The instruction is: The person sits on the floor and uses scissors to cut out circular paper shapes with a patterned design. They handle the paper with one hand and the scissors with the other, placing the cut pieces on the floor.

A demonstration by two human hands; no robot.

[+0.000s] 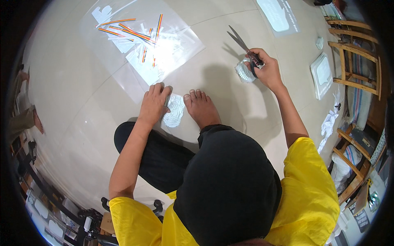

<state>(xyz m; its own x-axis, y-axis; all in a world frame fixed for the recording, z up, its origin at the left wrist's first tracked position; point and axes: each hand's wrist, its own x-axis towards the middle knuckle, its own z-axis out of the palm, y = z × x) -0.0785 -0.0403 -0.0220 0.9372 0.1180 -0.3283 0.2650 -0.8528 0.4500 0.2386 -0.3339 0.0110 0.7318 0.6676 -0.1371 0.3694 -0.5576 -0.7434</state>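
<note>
My right hand (267,70) grips dark-handled scissors (244,44) by the finger loops. Their blades point up and to the left, slightly parted. Below that hand, partly covered by it, lies a white ridged piece (245,74) like layered paper. My left hand (155,103) rests with bent fingers beside a second white ridged piece (175,112), thumb at its left edge and fingertips above it. Beyond the left hand, a clear plastic sheet (186,39) carries white paper scraps (141,67) and several strips with red, yellow and blue stripes (135,32).
My bare foot (202,108) stands between the two white pieces. Packs of white cutouts (321,76) lie on the right, near wooden racks (357,61) and a white tangle of strips (328,123). Another person's foot (37,121) shows at the far left.
</note>
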